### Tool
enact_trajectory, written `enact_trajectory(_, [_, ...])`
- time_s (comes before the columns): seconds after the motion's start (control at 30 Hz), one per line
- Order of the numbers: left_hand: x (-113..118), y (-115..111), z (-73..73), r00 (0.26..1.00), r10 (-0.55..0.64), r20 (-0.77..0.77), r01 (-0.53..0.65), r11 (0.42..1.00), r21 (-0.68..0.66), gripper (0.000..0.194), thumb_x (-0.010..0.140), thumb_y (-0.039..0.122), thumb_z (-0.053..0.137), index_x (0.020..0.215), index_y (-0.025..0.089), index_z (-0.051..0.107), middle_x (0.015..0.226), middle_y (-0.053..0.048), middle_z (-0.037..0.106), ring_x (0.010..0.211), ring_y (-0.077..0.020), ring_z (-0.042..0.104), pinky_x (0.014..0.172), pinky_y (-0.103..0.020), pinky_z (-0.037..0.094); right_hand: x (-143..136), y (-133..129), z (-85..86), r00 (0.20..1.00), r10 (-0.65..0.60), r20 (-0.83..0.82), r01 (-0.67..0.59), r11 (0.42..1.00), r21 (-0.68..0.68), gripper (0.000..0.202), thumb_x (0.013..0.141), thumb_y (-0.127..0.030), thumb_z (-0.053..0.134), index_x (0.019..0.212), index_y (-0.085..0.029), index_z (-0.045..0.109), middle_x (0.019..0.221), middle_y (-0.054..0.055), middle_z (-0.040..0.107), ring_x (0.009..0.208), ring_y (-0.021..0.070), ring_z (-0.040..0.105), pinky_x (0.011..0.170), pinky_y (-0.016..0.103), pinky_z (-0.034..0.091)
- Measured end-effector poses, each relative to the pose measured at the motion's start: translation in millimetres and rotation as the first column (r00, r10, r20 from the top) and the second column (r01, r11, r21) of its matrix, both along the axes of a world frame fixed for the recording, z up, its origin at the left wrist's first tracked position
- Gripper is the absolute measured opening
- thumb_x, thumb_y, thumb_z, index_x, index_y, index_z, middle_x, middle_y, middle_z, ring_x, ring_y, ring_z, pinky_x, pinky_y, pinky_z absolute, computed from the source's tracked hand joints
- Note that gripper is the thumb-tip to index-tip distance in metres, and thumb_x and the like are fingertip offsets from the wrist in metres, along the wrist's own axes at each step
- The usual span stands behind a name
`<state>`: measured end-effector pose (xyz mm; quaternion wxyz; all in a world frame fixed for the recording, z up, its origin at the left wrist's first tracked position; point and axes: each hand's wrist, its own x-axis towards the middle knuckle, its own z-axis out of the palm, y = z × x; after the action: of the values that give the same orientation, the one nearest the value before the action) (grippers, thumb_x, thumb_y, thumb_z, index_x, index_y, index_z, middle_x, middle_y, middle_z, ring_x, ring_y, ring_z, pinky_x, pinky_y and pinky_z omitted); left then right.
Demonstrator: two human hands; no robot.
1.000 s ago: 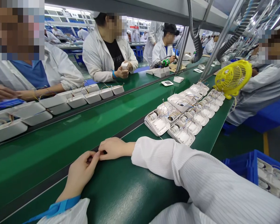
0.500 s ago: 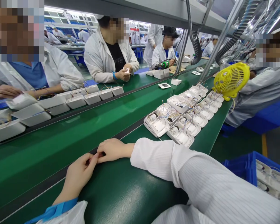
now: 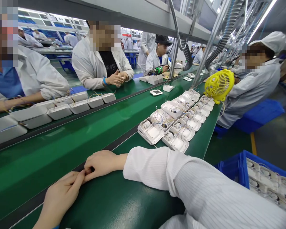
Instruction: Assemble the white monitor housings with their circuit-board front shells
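My left hand (image 3: 62, 194) and my right hand (image 3: 102, 163) meet at their fingertips over the dark edge strip of the green bench (image 3: 105, 197). Both are closed, with thumb and fingers pressed together. Whatever lies between the fingertips, if anything, is hidden or too small to make out. Beyond my right forearm, white plastic housings (image 3: 153, 131) with loose thin wires and round black-rimmed parts lie open in two rows on the bench.
A yellow fan (image 3: 218, 85) stands behind the housings. A blue crate (image 3: 244, 168) on the right holds more housings. Across the green conveyor belt (image 3: 69, 140), co-workers sit behind a row of white shells (image 3: 59, 112). Metal posts and a grey hose (image 3: 187, 57) rise at the back.
My view has swung a little right, so the bench and hands appear further left. My fingertips stay together. The co-worker opposite, who held a small white piece, now has both hands together.
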<state>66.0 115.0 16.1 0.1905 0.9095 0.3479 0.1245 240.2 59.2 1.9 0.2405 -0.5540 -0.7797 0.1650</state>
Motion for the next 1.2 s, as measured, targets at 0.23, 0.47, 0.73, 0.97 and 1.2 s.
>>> enact_trajectory(0.23, [0.8,-1.1,4.7,0.995,0.103,0.009,-0.103,0.994,-0.021,0.039,0.066,0.049,0.042,0.044,0.024,0.061,0.081,-0.002,0.073,0.083,-0.0247,0.068,0.062,-0.028,0.051,-0.2,-2.8,6.4,0.999,-0.016,-0.051,0.014,0.999,-0.041,0.036,0.081,-0.050,0.069,0.065,-0.019,0.060,0.078,-0.002,0.060,0.070,0.0133,0.052,0.059,0.024,0.033])
enact_trajectory(0.47, [0.6,-4.6,6.4,0.996,0.092,0.019,-0.091,0.995,-0.037,0.044,0.071,0.054,0.042,0.046,0.024,0.061,0.077,-0.002,0.072,0.076,-0.0236,0.067,0.061,-0.028,0.049,-0.2,-4.8,8.6,0.999,-0.008,-0.050,0.004,0.998,-0.065,0.045,0.083,-0.058,0.063,0.063,-0.018,0.059,0.077,-0.001,0.058,0.072,0.0137,0.052,0.060,0.025,0.034])
enact_trajectory(0.73, [-2.9,-4.5,7.8,0.974,0.225,0.016,-0.223,0.972,-0.080,0.042,0.064,0.047,0.039,0.033,0.022,0.055,0.080,-0.002,0.074,0.074,-0.0232,0.068,0.057,-0.026,0.047,0.3,-4.6,5.7,0.997,-0.037,-0.071,0.034,0.999,-0.040,0.038,0.088,-0.051,0.060,0.070,-0.019,0.063,0.083,-0.001,0.063,0.078,0.0134,0.054,0.064,0.024,0.036])
enact_trajectory(0.97, [-6.2,-3.4,6.0,0.985,0.158,0.070,-0.152,0.985,-0.079,0.040,0.065,0.043,0.042,0.033,0.021,0.053,0.079,-0.003,0.074,0.074,-0.0234,0.068,0.058,-0.026,0.048,1.4,-4.3,4.9,0.997,-0.028,-0.075,0.026,0.999,-0.035,0.036,0.087,-0.051,0.061,0.072,-0.018,0.064,0.087,0.000,0.065,0.078,0.0141,0.055,0.064,0.025,0.036])
enact_trajectory(1.2, [-3.2,-10.9,9.5,0.991,0.120,0.060,-0.119,0.993,-0.015,0.047,0.072,0.046,0.037,0.036,0.020,0.050,0.061,0.000,0.064,0.055,-0.0158,0.059,0.048,-0.021,0.039,0.2,-4.6,4.5,0.994,-0.035,-0.104,0.032,0.999,-0.035,0.043,0.084,-0.058,0.062,0.068,-0.018,0.063,0.084,0.000,0.064,0.079,0.0141,0.056,0.066,0.024,0.037])
